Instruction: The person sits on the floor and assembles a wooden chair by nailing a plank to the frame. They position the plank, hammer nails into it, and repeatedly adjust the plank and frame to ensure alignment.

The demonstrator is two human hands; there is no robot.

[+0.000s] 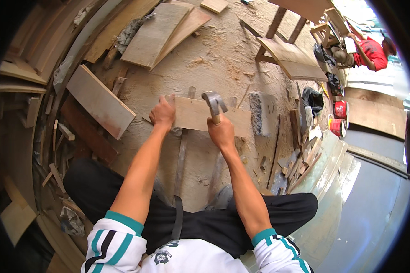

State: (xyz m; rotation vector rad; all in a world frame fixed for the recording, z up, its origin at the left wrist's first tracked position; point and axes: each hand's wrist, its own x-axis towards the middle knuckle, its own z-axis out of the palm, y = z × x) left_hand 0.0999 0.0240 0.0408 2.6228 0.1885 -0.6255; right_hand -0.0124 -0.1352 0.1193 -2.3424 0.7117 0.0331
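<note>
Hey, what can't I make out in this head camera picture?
All in the head view:
Most of the hammer handle: inside the right hand.
The board's left end: partly behind the left hand.
Long strips, midway: under the board.
Whatever the person in red holds: too small.

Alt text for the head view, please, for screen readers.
The right hand grips a claw hammer above a flat wooden board while the left hand holds the board's left end. The board lies across two narrow wooden strips over a dusty floor, with loose boards at upper left and a person in red at upper right.
</note>
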